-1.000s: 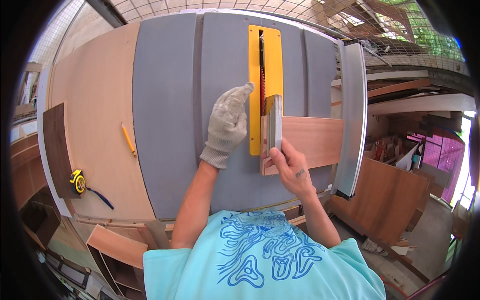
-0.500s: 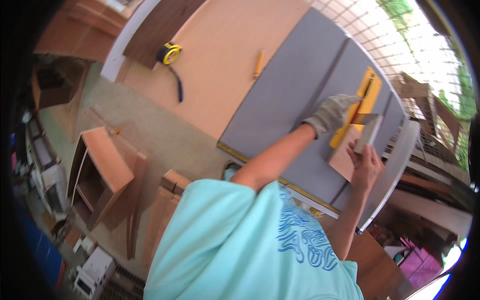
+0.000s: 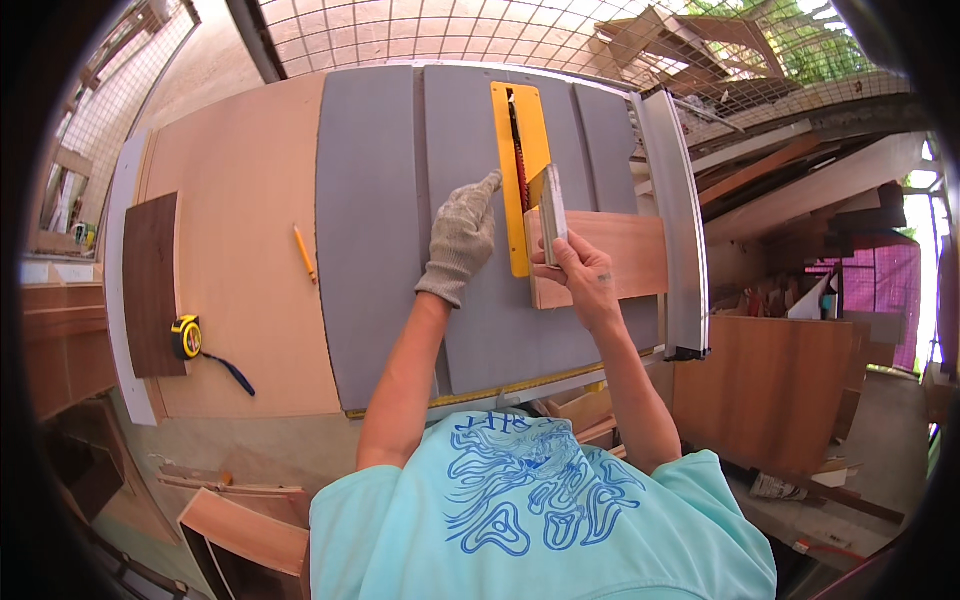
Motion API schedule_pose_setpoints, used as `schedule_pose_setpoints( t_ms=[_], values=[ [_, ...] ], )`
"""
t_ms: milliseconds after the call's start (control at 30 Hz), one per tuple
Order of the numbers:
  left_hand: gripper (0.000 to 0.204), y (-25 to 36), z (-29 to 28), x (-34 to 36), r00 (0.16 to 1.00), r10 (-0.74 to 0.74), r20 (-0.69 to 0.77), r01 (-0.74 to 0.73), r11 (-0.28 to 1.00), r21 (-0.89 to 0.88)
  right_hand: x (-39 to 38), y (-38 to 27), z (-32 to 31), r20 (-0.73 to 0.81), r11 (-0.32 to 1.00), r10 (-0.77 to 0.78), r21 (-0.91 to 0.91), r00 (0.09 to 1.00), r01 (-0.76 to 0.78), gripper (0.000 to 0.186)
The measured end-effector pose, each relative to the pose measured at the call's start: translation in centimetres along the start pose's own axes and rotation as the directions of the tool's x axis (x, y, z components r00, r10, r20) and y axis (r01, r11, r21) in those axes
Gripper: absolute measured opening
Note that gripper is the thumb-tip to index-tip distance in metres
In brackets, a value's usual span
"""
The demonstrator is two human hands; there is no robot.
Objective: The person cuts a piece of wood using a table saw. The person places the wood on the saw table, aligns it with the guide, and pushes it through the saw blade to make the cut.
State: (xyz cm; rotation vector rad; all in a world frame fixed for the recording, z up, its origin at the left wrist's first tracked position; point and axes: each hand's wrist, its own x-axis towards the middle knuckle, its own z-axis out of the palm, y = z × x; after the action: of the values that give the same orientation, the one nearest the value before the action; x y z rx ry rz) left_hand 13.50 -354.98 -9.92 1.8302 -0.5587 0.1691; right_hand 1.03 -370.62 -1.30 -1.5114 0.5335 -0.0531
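Note:
My left hand, in a grey knit glove, is on the saw table left of the yellow insert plate, index finger extended beside it, other fingers curled with nothing visible in them. A saw blade shows in the plate's slot. My bare right hand grips a metal square, its thumb on the thick metal bar, right of the blade. Under it a pale reddish board reaches from the plate to the silver fence.
A plywood left extension carries a pencil, a tape measure and a dark board. Wire mesh runs behind the table. Stacked timber and a large panel are at right; wooden boxes sit lower left.
The view swung toward the left half a second ago and has come back. Both hands, the metal square and the board hold nearly the same places on the table.

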Motion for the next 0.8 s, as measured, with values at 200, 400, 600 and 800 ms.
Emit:
schedule_pose_setpoints(
  t_ms=[200, 400, 600, 800],
  values=[
    [0.056, -0.3, 1.6, 3.9, 0.994, 0.061, 0.095, -0.061, 0.998, -0.01, 0.0, 0.4, 0.3, 0.037, 0.994, 0.057, -0.091, 0.998, -0.054, 0.04],
    [0.06, -0.4, 2.2, 5.2, 0.97, 0.092, 0.224, -0.085, 0.996, -0.041, 0.4, 0.2, -0.2, 0.055, 0.975, 0.097, -0.204, 0.994, -0.084, 0.039],
    [0.062, -0.2, 2.2, 5.4, 0.968, 0.069, 0.243, -0.042, 0.992, -0.115, 0.3, -1.9, 0.7, 0.007, 0.877, 0.123, -0.47, 0.992, -0.105, 0.041],
    [0.063, -1.0, 2.3, 5.1, 0.97, 0.072, 0.231, -0.047, 0.993, -0.11, 0.3, -1.4, 0.2, -0.008, 0.717, -0.015, -0.697, 1.0, 0.006, 0.043]
  ],
)
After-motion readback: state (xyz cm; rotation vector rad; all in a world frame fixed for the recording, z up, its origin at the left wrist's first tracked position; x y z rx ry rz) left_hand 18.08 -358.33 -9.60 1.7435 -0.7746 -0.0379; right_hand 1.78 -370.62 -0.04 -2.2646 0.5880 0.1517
